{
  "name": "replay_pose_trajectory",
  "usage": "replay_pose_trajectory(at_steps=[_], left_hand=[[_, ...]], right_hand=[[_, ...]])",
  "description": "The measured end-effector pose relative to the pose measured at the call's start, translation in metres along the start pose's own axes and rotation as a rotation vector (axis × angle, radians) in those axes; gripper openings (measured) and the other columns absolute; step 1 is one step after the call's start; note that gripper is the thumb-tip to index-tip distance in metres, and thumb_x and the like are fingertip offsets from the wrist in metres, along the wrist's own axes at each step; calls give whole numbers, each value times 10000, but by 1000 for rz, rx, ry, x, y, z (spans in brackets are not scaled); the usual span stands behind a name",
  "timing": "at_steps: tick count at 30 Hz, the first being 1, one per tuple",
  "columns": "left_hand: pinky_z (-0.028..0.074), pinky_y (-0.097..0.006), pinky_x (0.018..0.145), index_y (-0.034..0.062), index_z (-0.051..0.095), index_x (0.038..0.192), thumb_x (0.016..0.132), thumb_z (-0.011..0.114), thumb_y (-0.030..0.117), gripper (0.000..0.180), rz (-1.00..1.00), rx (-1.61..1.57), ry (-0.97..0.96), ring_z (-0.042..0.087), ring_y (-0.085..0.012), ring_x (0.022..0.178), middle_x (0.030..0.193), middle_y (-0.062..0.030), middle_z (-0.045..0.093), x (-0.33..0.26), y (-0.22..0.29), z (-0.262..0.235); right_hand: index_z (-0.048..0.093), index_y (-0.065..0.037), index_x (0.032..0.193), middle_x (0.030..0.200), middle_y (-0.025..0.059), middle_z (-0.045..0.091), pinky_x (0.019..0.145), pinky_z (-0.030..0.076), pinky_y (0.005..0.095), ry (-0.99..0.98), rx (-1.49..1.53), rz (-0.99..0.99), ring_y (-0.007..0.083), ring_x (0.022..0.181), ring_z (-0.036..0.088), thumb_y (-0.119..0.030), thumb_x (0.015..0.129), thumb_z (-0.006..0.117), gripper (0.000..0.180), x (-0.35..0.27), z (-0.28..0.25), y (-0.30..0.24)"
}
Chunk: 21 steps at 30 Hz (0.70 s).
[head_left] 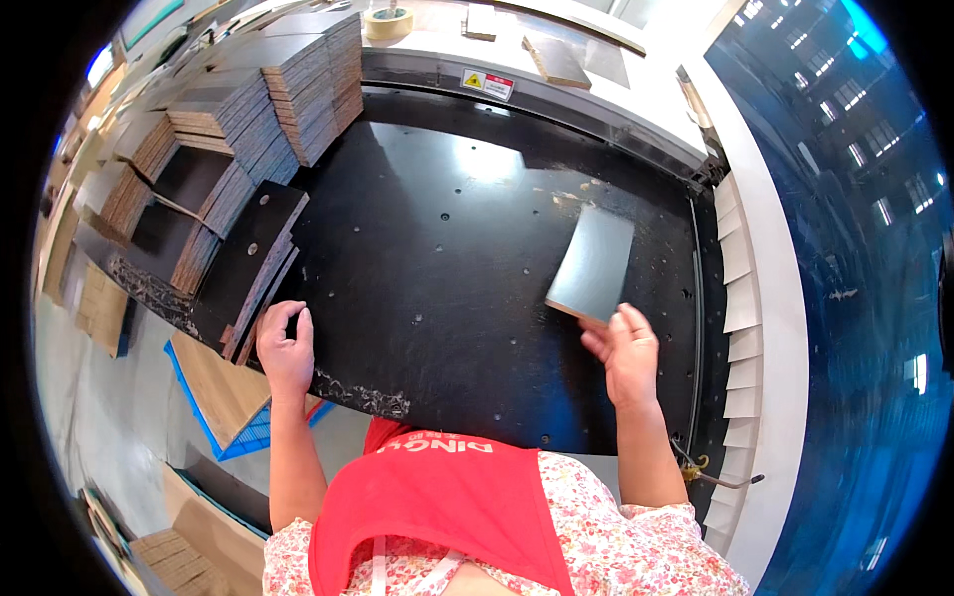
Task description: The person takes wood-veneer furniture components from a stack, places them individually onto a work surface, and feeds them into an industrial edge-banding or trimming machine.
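On the right of the black table (427, 258), a small rectangular grey board (594, 260) is tilted slightly, its pale edge toward me. My right hand (629, 353) grips its near right corner between thumb and fingers. At the table's left, my left hand (286, 353) is closed, fingers curled, beside the near end of dark, narrow boards (283, 248). Whatever its fingers may hold is hidden.
Stacks of cut boards (313, 89) rise at the far left. A white ledge with a tape roll (388, 22) and a loose board (555, 62) runs along the back. White pleated flaps (737, 298) border the right side. A blue pallet (234, 437) lies below left.
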<state>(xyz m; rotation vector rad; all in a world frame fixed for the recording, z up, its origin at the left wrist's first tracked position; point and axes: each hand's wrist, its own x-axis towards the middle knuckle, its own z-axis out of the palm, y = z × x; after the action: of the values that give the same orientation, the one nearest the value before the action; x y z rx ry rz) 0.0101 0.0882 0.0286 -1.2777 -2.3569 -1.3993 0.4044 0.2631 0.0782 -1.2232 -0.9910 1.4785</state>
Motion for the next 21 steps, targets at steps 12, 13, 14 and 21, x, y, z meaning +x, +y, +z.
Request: replay_pose_trajectory(at_steps=[12, 13, 14, 21], left_hand=[[497, -356, 890, -1, 681, 986, 910, 676, 47, 90, 31, 21, -25, 651, -279, 969, 1018, -118, 689, -2, -2, -1], [497, -357, 891, -2, 679, 986, 910, 675, 44, 89, 36, 19, -21, 650, -280, 968, 1017, -119, 688, -2, -3, -1], [497, -357, 892, -3, 678, 986, 910, 673, 41, 88, 41, 17, -19, 649, -281, 967, 1016, -120, 687, -2, -4, 0], [503, -375, 877, -18, 668, 982, 925, 634, 31, 82, 35, 27, -13, 647, -294, 945, 994, -136, 679, -1, -8, 1]], right_hand=[[707, -93, 1023, 1342, 45, 613, 907, 556, 384, -280, -1553, -861, 303, 1099, 586, -137, 760, 804, 284, 33, -6, -12], [715, -97, 996, 1331, 37, 616, 905, 558, 386, -243, -1543, -873, 297, 1087, 586, -153, 765, 803, 253, 51, -6, -6], [724, -101, 970, 1320, 28, 620, 904, 560, 388, -205, -1534, -882, 291, 1076, 586, -169, 771, 802, 224, 70, -6, 0], [758, -121, 874, 1179, 6, 636, 892, 573, 372, 222, -1595, -829, 270, 1106, 581, -234, 844, 726, 121, 222, -24, -6]])
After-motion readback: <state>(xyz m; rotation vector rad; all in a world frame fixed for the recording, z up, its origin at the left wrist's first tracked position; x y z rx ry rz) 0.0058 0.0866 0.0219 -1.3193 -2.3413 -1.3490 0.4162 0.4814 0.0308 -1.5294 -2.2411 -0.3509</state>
